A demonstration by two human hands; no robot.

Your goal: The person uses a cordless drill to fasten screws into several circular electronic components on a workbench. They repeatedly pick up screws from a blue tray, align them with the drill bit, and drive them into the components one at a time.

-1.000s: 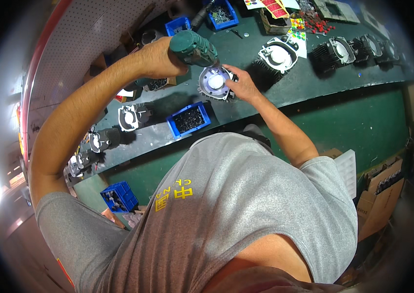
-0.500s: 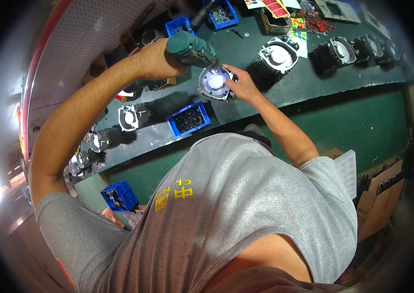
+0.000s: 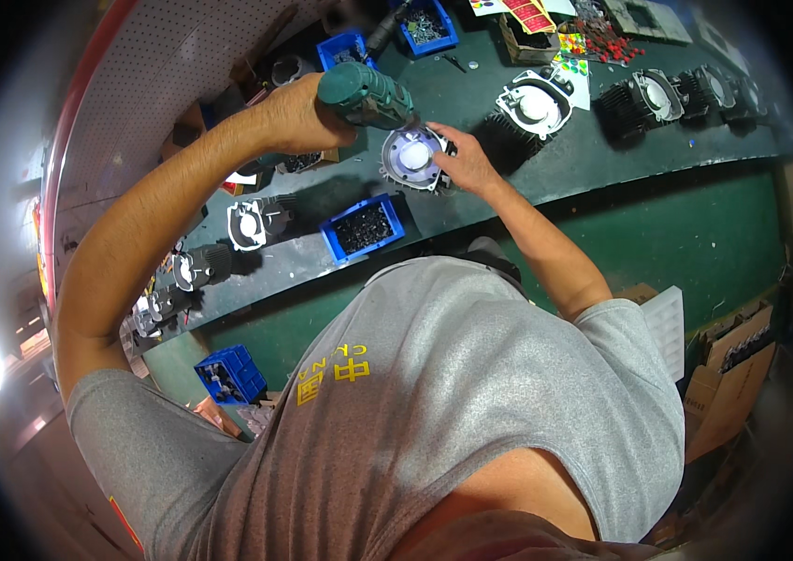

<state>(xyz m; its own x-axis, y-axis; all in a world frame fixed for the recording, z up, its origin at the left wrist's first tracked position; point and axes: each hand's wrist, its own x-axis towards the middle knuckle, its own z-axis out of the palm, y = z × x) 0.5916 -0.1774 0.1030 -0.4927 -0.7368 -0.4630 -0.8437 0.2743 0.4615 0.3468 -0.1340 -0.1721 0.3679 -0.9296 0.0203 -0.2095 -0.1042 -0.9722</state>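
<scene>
In my left hand [image 3: 306,119] is a green power drill [image 3: 370,96], my fingers wrapped round its handle and partly hidden by its body. The drill's front end points down at the edge of a round, silvery metal housing [image 3: 413,157] on the bench, lit bright inside. The tip of the bit is too small to make out. From the right, my right hand [image 3: 468,165] grips the housing's rim, with thumb and fingers on its side. Nearer me, a blue bin [image 3: 373,249] holds small black parts.
Dark finned housings with white centres stand on the green bench [image 3: 453,210], including one housing [image 3: 535,110] right of my hand and another housing [image 3: 249,225] at left. Blue bins of hardware, such as this far bin [image 3: 449,37], sit at the back. Below the bench edge is a blue crate [image 3: 233,374].
</scene>
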